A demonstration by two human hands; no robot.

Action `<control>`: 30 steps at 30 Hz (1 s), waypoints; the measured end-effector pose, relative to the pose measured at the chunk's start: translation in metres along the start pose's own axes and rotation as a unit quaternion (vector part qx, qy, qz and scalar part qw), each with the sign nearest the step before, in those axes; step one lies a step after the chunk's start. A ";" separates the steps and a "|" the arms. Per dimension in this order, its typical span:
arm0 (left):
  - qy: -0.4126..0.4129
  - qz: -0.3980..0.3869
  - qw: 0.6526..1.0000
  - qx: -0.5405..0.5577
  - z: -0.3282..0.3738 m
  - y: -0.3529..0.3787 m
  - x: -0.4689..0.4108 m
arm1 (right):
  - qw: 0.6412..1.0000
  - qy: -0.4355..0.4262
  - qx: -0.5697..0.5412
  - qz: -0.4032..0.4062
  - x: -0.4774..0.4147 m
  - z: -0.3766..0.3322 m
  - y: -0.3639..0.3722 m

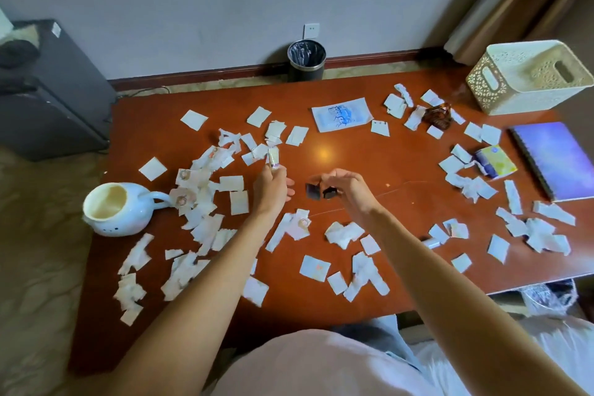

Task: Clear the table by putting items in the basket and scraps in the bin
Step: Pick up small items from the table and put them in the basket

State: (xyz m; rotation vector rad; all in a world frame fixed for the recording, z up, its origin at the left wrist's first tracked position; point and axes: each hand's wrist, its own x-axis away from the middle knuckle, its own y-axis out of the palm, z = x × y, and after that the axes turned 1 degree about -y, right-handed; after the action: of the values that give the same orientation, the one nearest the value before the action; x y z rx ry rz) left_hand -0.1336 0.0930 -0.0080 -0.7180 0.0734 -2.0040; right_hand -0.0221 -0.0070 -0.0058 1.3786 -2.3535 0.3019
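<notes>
While the left hand (272, 185) pinches a white tube (274, 158) and the right hand (347, 188) holds two dark pieces (313, 192), paper scraps (239, 202) surround both grips; basket (501, 87) far right, bin (306, 62) beyond, jug (119, 210) left.

Soft even light is filling my view, an orange glare spot is shining on the table (323, 154), shadows are falling faint, edges are bowing outward.
</notes>
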 end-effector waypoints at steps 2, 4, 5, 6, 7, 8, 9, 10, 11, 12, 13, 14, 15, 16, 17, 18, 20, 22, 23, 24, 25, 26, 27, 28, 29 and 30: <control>-0.001 0.004 1.000 0.020 0.020 0.032 0.001 | 0.998 -0.015 -0.056 -0.010 -0.003 -0.009 -0.034; -0.009 0.018 0.999 0.046 0.040 0.066 0.002 | 0.996 -0.023 -0.080 -0.031 -0.008 -0.016 -0.070; -0.012 0.026 0.998 0.058 0.050 0.084 0.002 | 0.996 -0.027 -0.079 -0.042 -0.011 -0.019 -0.088; -0.014 0.033 0.997 0.067 0.059 0.103 0.004 | 0.995 -0.035 -0.082 -0.055 -0.012 -0.023 -0.106; -0.018 0.035 0.996 0.075 0.068 0.122 0.007 | 0.993 -0.040 -0.091 -0.069 -0.015 -0.028 -0.126; -0.026 0.029 0.996 0.085 0.078 0.140 0.012 | 0.992 -0.038 -0.095 -0.078 -0.015 -0.033 -0.145; -0.034 0.015 0.995 0.094 0.088 0.159 0.017 | 0.991 -0.035 -0.099 -0.082 -0.015 -0.039 -0.163; -0.036 -0.001 0.994 0.100 0.097 0.177 0.022 | 0.992 -0.031 -0.097 -0.077 -0.016 -0.044 -0.180; -0.034 -0.011 0.994 0.101 0.105 0.194 0.027 | 0.993 -0.029 -0.095 -0.067 -0.017 -0.047 -0.197; -0.031 -0.015 0.994 0.105 0.113 0.209 0.032 | 0.994 -0.026 -0.088 -0.053 -0.018 -0.051 -0.213; -0.028 -0.016 0.993 0.111 0.120 0.223 0.034 | 0.996 -0.021 -0.080 -0.037 -0.021 -0.052 -0.227; -0.024 -0.017 0.993 0.117 0.126 0.235 0.035 | 0.997 -0.014 -0.068 -0.021 -0.023 -0.054 -0.241; -0.021 -0.021 0.993 0.118 0.132 0.246 0.035 | 0.998 -0.007 -0.060 -0.006 -0.027 -0.053 -0.253; -0.017 -0.030 0.993 0.117 0.137 0.256 0.034 | 0.999 0.001 -0.052 0.005 -0.029 -0.053 -0.263; -0.014 -0.041 0.993 0.113 0.141 0.265 0.033 | 0.999 0.007 -0.048 0.015 -0.032 -0.051 -0.273; -0.009 -0.051 0.993 0.107 0.145 0.273 0.032 | 0.998 0.015 -0.045 0.029 -0.034 -0.051 -0.281; 0.007 -0.069 0.994 0.083 0.151 0.288 0.028 | 0.997 0.027 -0.025 0.062 -0.037 -0.050 -0.297; 0.021 -0.078 0.995 0.052 0.156 0.300 0.023 | 0.995 0.045 -0.023 0.091 -0.036 -0.050 -0.312; 0.027 -0.078 0.996 0.033 0.159 0.306 0.019 | 0.992 0.056 -0.037 0.103 -0.036 -0.051 -0.320; 0.031 -0.079 0.996 0.014 0.162 0.311 0.016 | 0.990 0.069 -0.050 0.114 -0.035 -0.052 -0.328; 0.032 -0.080 0.996 0.001 0.166 0.317 0.013 | 0.987 0.085 -0.067 0.121 -0.036 -0.053 -0.337; 0.029 -0.081 0.996 -0.003 0.171 0.323 0.010 | 0.983 0.103 -0.087 0.123 -0.037 -0.056 -0.347; 0.023 -0.081 0.996 0.000 0.176 0.329 0.007 | 0.980 0.119 -0.102 0.120 -0.039 -0.058 -0.356; 0.018 -0.084 0.996 0.001 0.182 0.335 0.006 | 0.979 0.129 -0.108 0.112 -0.041 -0.061 -0.366; 0.015 -0.088 0.996 0.002 0.188 0.343 0.006 | 0.980 0.135 -0.104 0.099 -0.044 -0.062 -0.376; 0.016 -0.090 0.996 0.005 0.195 0.351 0.006 | 0.982 0.136 -0.099 0.085 -0.048 -0.064 -0.387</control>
State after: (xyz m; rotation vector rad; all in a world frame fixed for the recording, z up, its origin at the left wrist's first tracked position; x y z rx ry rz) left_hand 0.2386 -0.0513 0.0372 -0.7081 0.0179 -2.1868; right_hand 0.3503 -0.1355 0.0261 0.9801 -2.2076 0.2754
